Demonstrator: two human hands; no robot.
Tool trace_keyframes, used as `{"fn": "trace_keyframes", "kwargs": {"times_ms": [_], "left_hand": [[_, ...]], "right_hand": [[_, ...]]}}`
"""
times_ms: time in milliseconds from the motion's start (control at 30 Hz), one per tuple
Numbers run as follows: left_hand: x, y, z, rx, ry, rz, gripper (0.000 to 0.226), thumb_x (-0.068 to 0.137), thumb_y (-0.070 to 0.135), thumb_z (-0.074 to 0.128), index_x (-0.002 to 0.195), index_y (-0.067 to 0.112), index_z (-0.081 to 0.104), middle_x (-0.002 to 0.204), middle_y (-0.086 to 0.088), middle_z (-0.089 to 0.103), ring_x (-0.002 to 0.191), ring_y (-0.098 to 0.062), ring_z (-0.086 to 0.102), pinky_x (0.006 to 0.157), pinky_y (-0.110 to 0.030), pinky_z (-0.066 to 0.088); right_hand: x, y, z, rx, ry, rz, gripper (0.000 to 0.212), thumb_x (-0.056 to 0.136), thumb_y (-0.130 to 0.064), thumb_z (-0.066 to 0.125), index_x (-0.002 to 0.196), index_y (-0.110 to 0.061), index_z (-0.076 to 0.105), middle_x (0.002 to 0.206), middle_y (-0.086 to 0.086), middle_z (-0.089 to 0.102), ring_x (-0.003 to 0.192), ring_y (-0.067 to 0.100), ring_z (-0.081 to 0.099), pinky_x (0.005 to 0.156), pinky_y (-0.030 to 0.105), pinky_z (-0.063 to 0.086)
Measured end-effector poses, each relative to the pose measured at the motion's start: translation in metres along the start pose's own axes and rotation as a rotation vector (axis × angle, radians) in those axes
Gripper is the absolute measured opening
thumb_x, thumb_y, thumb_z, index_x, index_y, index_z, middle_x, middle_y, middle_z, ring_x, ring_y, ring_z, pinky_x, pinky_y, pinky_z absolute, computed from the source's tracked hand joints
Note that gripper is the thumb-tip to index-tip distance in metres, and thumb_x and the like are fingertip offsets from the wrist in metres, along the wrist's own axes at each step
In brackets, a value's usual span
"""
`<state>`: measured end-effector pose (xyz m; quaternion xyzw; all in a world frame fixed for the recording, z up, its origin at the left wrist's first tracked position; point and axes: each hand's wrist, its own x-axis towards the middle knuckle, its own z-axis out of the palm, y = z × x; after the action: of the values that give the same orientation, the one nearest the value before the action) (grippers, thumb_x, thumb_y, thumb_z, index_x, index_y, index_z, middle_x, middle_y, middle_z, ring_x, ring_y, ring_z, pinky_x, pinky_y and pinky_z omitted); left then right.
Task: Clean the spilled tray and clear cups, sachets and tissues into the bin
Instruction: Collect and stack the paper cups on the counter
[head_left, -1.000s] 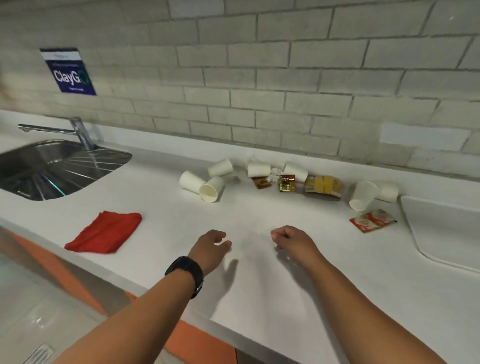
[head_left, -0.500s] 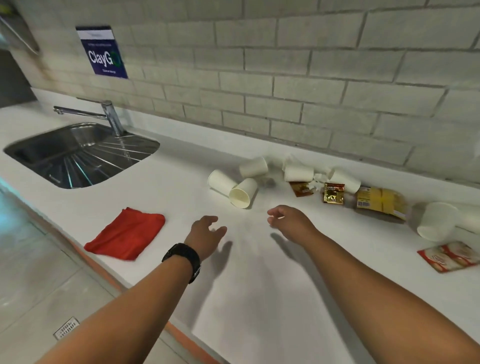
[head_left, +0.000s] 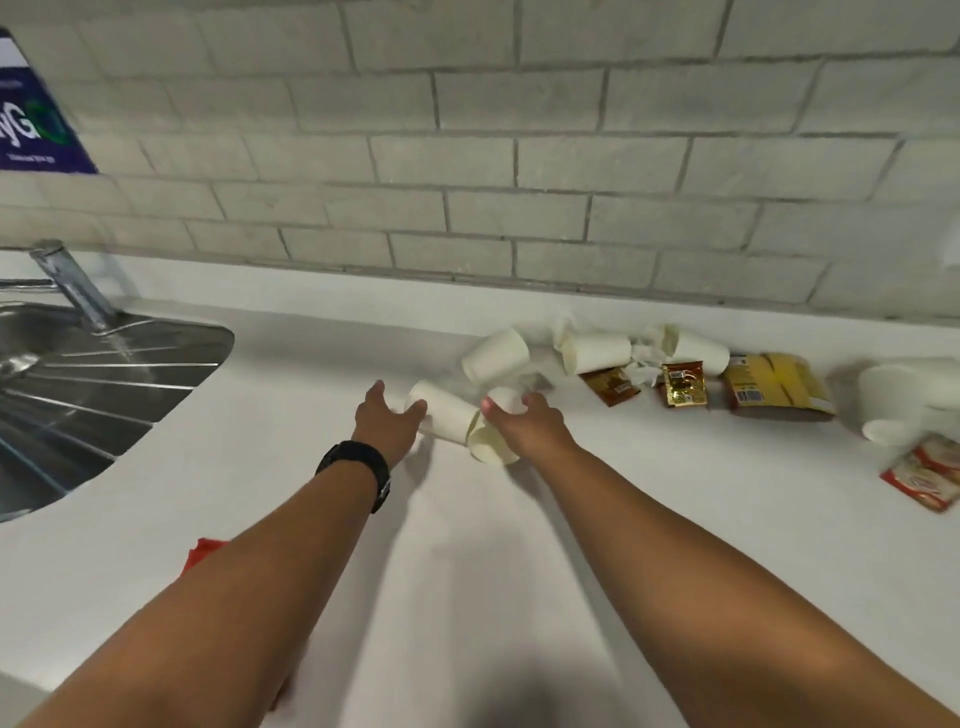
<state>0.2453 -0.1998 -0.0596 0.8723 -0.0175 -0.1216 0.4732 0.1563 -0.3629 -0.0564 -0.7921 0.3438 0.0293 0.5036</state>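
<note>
Two tipped paper cups are reached for on the white counter (head_left: 519, 597): the left cup (head_left: 447, 410) is touched by the spread, open left hand (head_left: 387, 418), while the nearer cup (head_left: 491, 441) is gripped from above by the right hand (head_left: 527, 423). Further cups, tissues (head_left: 641, 364) and sachets (head_left: 683, 384) (all lying loose) are strewn along the wall to the right.

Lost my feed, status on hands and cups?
Left hand on tipped cup, not closed. Right hand wrapping neighbouring cup. Other cups, sachets, tissue untouched by wall. Nothing in the way.
</note>
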Motion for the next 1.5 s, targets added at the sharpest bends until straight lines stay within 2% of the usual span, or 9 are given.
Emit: {"fn": "trace_keyframes", "kwargs": {"times_ms": [100, 233, 400, 533, 800, 967, 1100, 1267, 1500], "left_hand": [[0.016, -0.005, 0.000, 0.037, -0.077, 0.006, 0.067, 0.090, 0.040, 0.057, 0.146, 0.014, 0.032, 0.151, -0.011, 0.034, 0.133, -0.029, 0.041, 0.109, -0.038, 0.034], [0.024, -0.009, 0.004, 0.129, -0.127, 0.036, 0.042, 0.090, 0.038, 0.055, 0.118, 0.006, 0.055, 0.113, -0.008, 0.059, 0.093, -0.026, 0.054, 0.078, -0.031, 0.040], [0.022, -0.016, 0.007, -0.062, -0.184, 0.087, 0.017, 0.088, 0.029, 0.063, 0.098, 0.015, 0.063, 0.097, -0.004, 0.064, 0.094, -0.028, 0.060, 0.078, -0.031, 0.044], [0.016, -0.006, 0.013, -0.263, -0.246, 0.044, 0.016, 0.080, 0.035, 0.072, 0.080, 0.022, 0.064, 0.119, -0.004, 0.060, 0.101, -0.023, 0.062, 0.086, -0.039, 0.054], [-0.024, 0.024, 0.058, -0.427, -0.410, -0.027, 0.036, 0.081, 0.038, 0.071, 0.106, 0.014, 0.059, 0.116, -0.012, 0.064, 0.102, -0.025, 0.064, 0.075, -0.035, 0.057], [-0.071, 0.045, 0.103, -0.459, -0.554, -0.032, 0.061, 0.081, 0.051, 0.066, 0.129, 0.024, 0.042, 0.117, -0.008, 0.061, 0.096, -0.025, 0.066, 0.064, -0.032, 0.053], [-0.130, 0.066, 0.149, -0.373, -0.651, 0.043, 0.039, 0.086, 0.058, 0.055, 0.115, 0.033, 0.050, 0.113, -0.004, 0.063, 0.100, -0.024, 0.065, 0.066, -0.032, 0.051], [-0.211, 0.084, 0.204, -0.374, -0.677, 0.085, 0.067, 0.081, 0.058, 0.061, 0.137, 0.029, 0.039, 0.127, -0.003, 0.056, 0.102, -0.023, 0.064, 0.069, -0.032, 0.055], [-0.321, 0.096, 0.268, -0.361, -0.658, 0.229, 0.080, 0.073, 0.043, 0.076, 0.141, 0.036, 0.036, 0.144, 0.000, 0.035, 0.119, -0.028, 0.051, 0.084, -0.040, 0.057]], "right_hand": [[0.002, -0.001, 0.021, -0.147, 0.088, 0.002, 0.087, 0.075, -0.076, 0.051, 0.146, -0.032, 0.029, 0.137, 0.007, 0.039, 0.130, 0.031, 0.040, 0.103, 0.043, 0.038], [0.003, -0.001, 0.030, -0.172, 0.151, -0.030, 0.078, 0.075, -0.066, 0.057, 0.142, -0.035, 0.034, 0.131, 0.004, 0.050, 0.125, 0.027, 0.047, 0.096, 0.039, 0.043], [-0.001, 0.001, 0.022, -0.106, 0.121, -0.025, 0.081, 0.073, -0.046, 0.068, 0.143, -0.030, 0.033, 0.131, 0.003, 0.053, 0.118, 0.024, 0.054, 0.083, 0.033, 0.044], [-0.009, 0.015, 0.004, 0.124, 0.169, -0.014, 0.080, 0.075, -0.034, 0.072, 0.144, -0.026, 0.033, 0.136, 0.002, 0.052, 0.113, 0.023, 0.057, 0.078, 0.029, 0.043], [-0.042, 0.062, -0.051, 0.371, 0.247, -0.046, 0.068, 0.078, -0.031, 0.074, 0.138, -0.024, 0.045, 0.130, 0.001, 0.053, 0.099, 0.017, 0.058, 0.061, 0.020, 0.044], [-0.078, 0.103, -0.098, 0.456, 0.344, -0.037, 0.064, 0.075, -0.033, 0.076, 0.132, -0.026, 0.050, 0.125, 0.000, 0.057, 0.104, 0.020, 0.060, 0.082, 0.035, 0.054], [-0.122, 0.151, -0.145, 0.489, 0.431, -0.019, 0.070, 0.068, -0.040, 0.077, 0.131, -0.028, 0.051, 0.126, -0.001, 0.057, 0.107, 0.020, 0.060, 0.092, 0.040, 0.052], [-0.188, 0.210, -0.199, 0.483, 0.521, 0.006, 0.071, 0.068, -0.042, 0.076, 0.132, -0.030, 0.050, 0.125, -0.003, 0.057, 0.107, 0.020, 0.060, 0.094, 0.042, 0.052], [-0.271, 0.293, -0.263, 0.475, 0.606, 0.026, 0.066, 0.074, -0.036, 0.076, 0.133, -0.028, 0.048, 0.126, -0.002, 0.057, 0.107, 0.020, 0.060, 0.091, 0.038, 0.052]]}}
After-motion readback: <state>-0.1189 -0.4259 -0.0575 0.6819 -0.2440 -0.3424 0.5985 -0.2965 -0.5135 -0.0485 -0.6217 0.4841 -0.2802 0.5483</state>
